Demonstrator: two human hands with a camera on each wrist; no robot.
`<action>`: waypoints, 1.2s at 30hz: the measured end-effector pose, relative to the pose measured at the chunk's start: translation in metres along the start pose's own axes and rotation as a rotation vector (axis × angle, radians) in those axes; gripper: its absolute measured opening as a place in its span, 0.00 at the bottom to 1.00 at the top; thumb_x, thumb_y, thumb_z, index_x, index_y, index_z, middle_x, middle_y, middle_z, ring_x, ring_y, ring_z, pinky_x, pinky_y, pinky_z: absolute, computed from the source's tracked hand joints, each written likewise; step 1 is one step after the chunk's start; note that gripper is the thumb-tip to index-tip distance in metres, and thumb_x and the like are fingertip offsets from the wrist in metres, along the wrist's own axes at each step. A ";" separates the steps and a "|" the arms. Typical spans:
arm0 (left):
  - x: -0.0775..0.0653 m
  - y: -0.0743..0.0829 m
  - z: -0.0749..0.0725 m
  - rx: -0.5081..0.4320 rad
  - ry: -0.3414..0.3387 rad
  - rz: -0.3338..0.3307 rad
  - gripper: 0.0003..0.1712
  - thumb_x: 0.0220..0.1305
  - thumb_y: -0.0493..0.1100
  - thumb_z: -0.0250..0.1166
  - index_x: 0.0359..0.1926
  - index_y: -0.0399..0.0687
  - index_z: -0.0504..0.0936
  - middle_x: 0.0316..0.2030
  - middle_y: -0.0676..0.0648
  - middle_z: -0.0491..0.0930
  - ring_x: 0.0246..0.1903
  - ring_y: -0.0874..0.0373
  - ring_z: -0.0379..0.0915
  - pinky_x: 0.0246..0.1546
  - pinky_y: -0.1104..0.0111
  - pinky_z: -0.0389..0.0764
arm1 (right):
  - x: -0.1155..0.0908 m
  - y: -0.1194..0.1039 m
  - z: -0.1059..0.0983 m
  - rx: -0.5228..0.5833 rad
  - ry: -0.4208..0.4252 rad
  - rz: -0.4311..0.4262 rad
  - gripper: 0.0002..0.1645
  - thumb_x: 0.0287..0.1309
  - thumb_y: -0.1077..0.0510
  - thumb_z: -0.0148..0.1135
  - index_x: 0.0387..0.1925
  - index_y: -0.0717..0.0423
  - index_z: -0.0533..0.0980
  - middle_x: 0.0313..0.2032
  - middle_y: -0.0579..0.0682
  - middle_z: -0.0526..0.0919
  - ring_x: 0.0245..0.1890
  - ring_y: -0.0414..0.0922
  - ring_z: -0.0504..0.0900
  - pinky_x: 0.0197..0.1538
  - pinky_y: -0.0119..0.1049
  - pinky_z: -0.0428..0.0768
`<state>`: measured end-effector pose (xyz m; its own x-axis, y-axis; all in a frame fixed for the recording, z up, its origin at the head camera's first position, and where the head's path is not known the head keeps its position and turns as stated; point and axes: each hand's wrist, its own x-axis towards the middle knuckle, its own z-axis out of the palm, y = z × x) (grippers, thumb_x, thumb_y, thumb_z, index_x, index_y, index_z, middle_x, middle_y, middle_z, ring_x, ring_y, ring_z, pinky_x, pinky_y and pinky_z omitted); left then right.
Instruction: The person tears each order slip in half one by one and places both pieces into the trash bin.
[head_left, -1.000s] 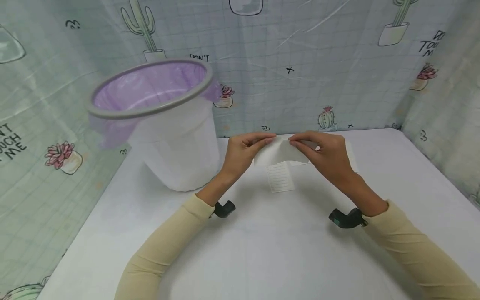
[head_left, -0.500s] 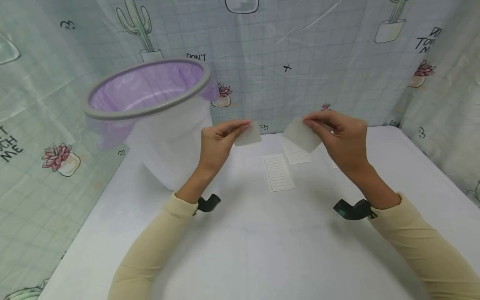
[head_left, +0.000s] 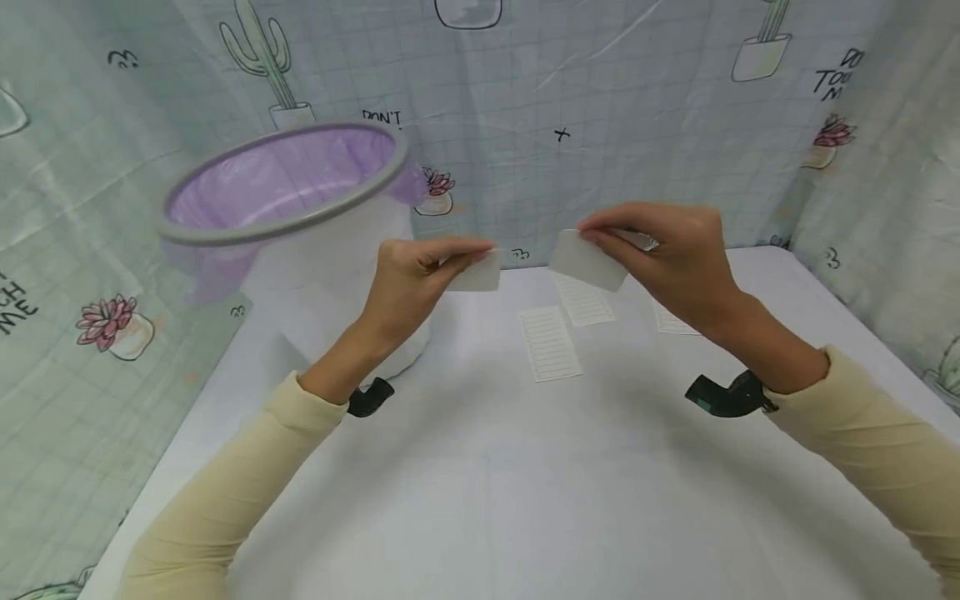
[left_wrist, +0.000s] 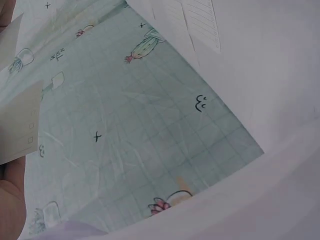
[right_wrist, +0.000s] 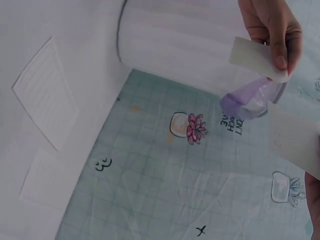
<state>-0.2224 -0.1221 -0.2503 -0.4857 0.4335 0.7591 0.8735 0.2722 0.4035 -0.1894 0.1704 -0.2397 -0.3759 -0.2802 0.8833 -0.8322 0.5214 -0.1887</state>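
Observation:
In the head view my left hand pinches a small piece of white paper between thumb and fingers, near the bin's right side. My right hand pinches another paper piece, held up above the table. A gap separates the two pieces. Small printed boxes show on the left hand's piece in the left wrist view. Below them on the table lie a lined paper slip, a second slip behind it, and a third partly hidden by the right hand.
A white bin with a grey rim and a purple liner stands on the white table at the left, behind my left forearm. A curtain printed with cactuses hangs at the back and sides.
A sheet held between both hands has come apart into two pieces, one in each hand. The hands have moved apart and up, the left toward the bin, uncovering the slips on the table.

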 end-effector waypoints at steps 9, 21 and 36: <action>0.008 0.007 -0.022 0.173 -0.091 0.048 0.09 0.64 0.34 0.71 0.44 0.43 0.91 0.39 0.49 0.90 0.22 0.64 0.65 0.24 0.76 0.60 | 0.022 0.002 -0.015 -0.147 -0.203 -0.174 0.09 0.54 0.71 0.74 0.38 0.63 0.87 0.36 0.52 0.91 0.36 0.47 0.90 0.47 0.15 0.75; 0.008 0.021 -0.057 0.306 -0.171 0.029 0.10 0.63 0.34 0.72 0.45 0.44 0.91 0.40 0.49 0.90 0.31 0.63 0.78 0.34 0.69 0.75 | 0.047 -0.003 -0.021 -0.153 -0.399 -0.265 0.09 0.54 0.70 0.74 0.38 0.61 0.86 0.34 0.51 0.90 0.33 0.47 0.89 0.33 0.40 0.86; 0.016 0.032 -0.086 0.366 -0.213 0.079 0.11 0.62 0.28 0.70 0.44 0.41 0.91 0.37 0.49 0.90 0.27 0.63 0.74 0.30 0.76 0.68 | 0.094 -0.018 -0.028 -0.218 -0.526 -0.336 0.08 0.55 0.73 0.71 0.37 0.65 0.85 0.36 0.58 0.90 0.34 0.56 0.90 0.35 0.47 0.87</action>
<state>-0.1994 -0.1798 -0.1811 -0.4466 0.6230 0.6422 0.8583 0.5010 0.1109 -0.1979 0.1570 -0.1414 -0.3049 -0.7838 0.5410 -0.8582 0.4725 0.2008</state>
